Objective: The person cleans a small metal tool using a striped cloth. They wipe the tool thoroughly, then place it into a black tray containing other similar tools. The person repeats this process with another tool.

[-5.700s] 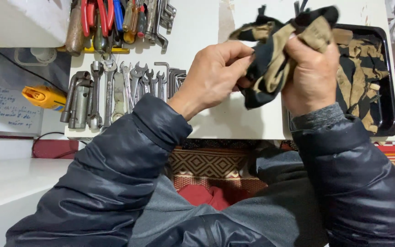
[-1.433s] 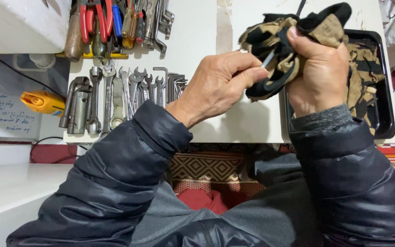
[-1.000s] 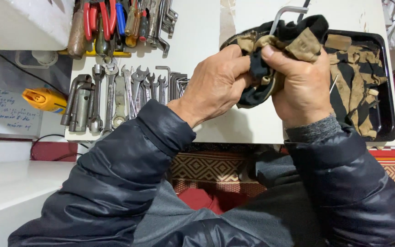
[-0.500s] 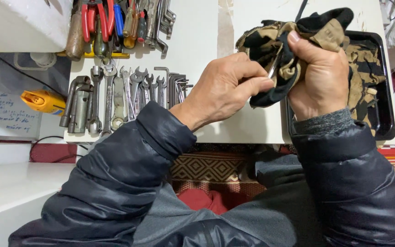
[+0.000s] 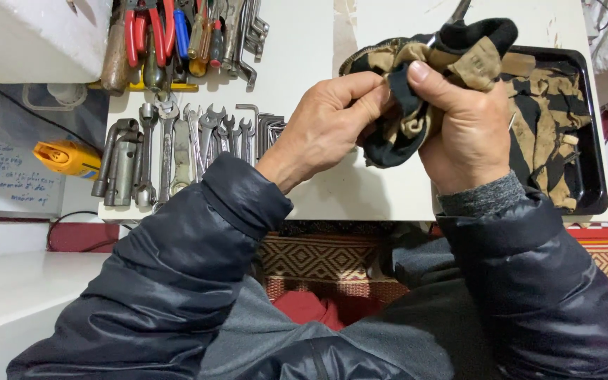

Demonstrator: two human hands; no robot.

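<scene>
Rag, black and tan, is bunched between both hands above the desk, wrapped round a thin metal key whose tip pokes out on top. Right hand is clenched round the cloth; left hand pinches its near edge with closed fingers. More cloth fills the black tray to the right. Wrenches and bent keys lie in rows at left, seemingly done; this key looks mid-wipe.
</scene>
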